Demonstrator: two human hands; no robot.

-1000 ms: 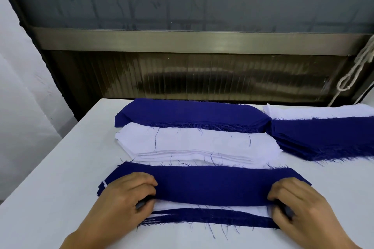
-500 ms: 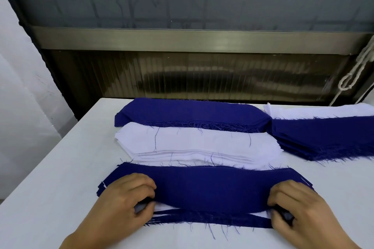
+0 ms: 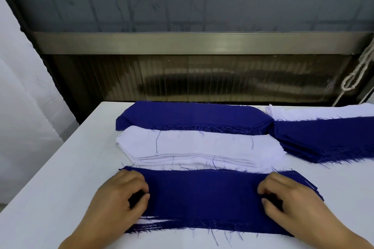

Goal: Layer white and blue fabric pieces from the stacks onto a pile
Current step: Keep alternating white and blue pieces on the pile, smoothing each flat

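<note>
since a second ago the top blue piece (image 3: 202,194) has gone from bowed and lifted at its near edge to lying flat over the pile (image 3: 182,226), and the white strip that showed between the blue layers is now nearly covered; only a sliver of white peeks out by my left wrist. both my hands have slid a little away from me along with it.

my left hand (image 3: 121,198) rests on the left end of that blue piece, fingers curled, thumb and fingertips pinching the cloth between them. my right hand (image 3: 287,198) mirrors it on the right end, fingers curled and pinching the fabric there too. the piece stretches taut and level between the two grips, its far edge just beyond my knuckles and its frayed near edge just under my wrists. staggered blue edges of the lower layers fan out past my right hand.

just beyond my fingertips, touching the far edge of the pile, lies the white stack (image 3: 198,147), loose blue threads strewn on top. behind that, farther from my hands, sits the blue stack (image 3: 192,115), overlapped at its near edge by the white one. off beyond my right hand lies a second blue stack (image 3: 323,139) with another white stack (image 3: 323,112) behind it. all of it sits on the white table (image 3: 60,178).
</note>
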